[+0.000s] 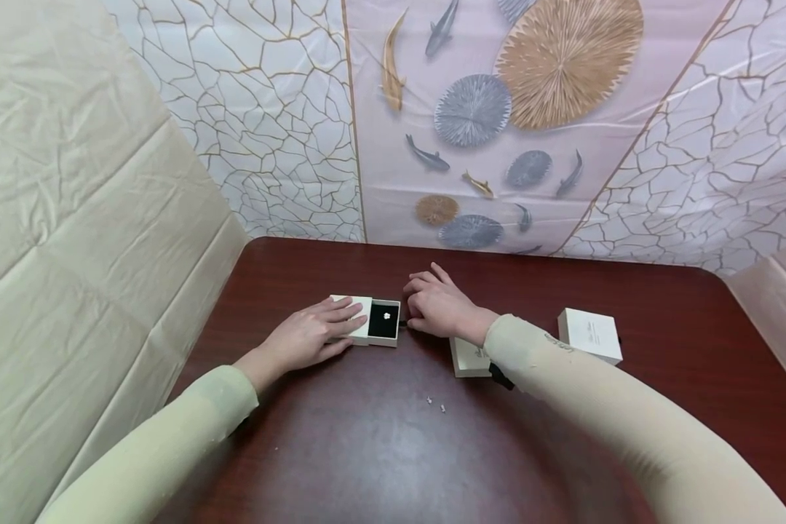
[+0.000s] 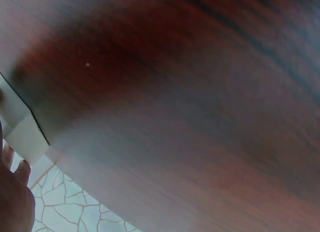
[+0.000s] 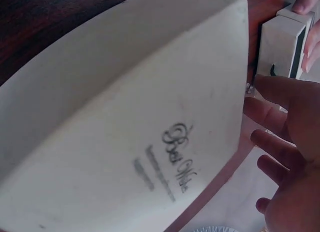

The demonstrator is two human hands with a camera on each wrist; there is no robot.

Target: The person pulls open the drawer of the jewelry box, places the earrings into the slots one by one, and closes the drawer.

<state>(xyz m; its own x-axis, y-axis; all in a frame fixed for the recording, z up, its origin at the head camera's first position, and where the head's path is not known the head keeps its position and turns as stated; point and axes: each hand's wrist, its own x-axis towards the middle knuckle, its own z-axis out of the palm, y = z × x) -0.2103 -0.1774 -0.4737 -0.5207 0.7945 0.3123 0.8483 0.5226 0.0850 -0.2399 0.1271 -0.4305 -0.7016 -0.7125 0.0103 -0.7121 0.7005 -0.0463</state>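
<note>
A white jewelry box (image 1: 351, 309) stands at the table's centre-left, its drawer (image 1: 375, 344) slid partly out to the right. On the drawer's black lining lies a small white flower-shaped earring (image 1: 386, 316). My left hand (image 1: 311, 335) rests on the box's outer sleeve with fingers spread. Beside the drawer's end is my right hand (image 1: 440, 302), fingers bent, close to the dark ribbon pull (image 3: 273, 70). Between its thumb and index fingertips shows a small silvery piece (image 3: 249, 88), too small to make out. The left wrist view catches only part of a hand and the box.
Another white box (image 1: 468, 358) with script lettering lies beneath the right forearm. A third white box (image 1: 591, 335) stands farther right. Two tiny silvery pieces (image 1: 436, 405) lie on the dark wood table (image 1: 367, 451) in front. Patterned cloth (image 1: 288, 145) hangs behind the table.
</note>
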